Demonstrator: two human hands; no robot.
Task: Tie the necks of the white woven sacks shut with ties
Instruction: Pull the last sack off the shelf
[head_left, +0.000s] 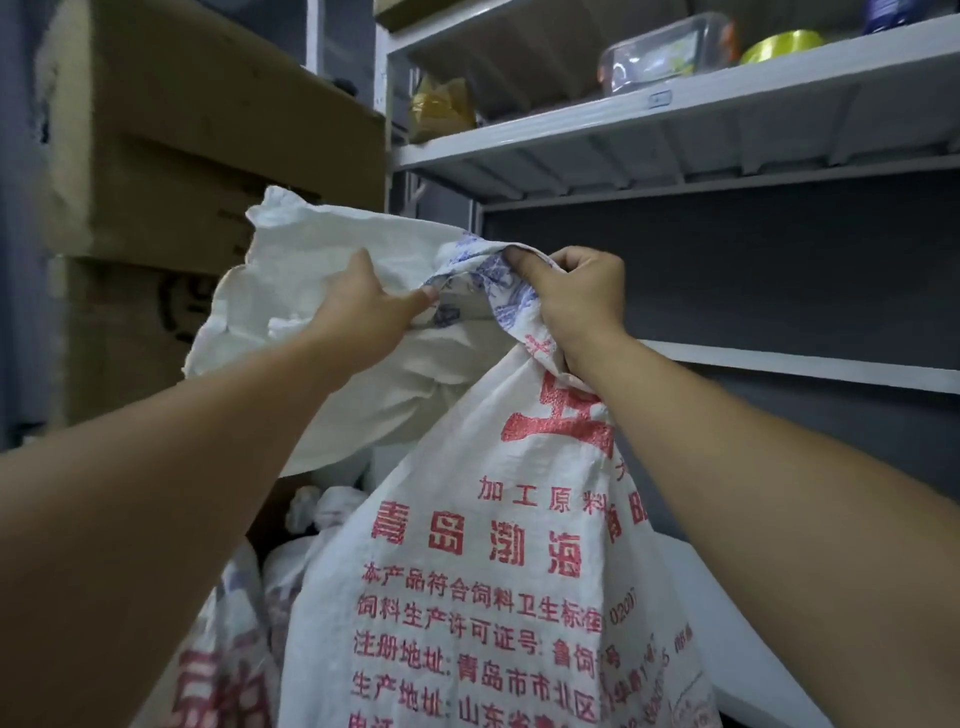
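Your right hand (579, 306) is curled tight round the gathered neck of the white woven sack (493, 561), fingers in its blue-printed folds; your left hand (363, 306) grips the loose mouth fabric just beside it; the sack stands upright before you, red print facing you; other sacks (223, 649) crowd low on the left; cardboard boxes (171, 130) are stacked behind them; grey shelves (675, 124) on the right carry a clear container (665, 52) and a yellow roll (784, 41).
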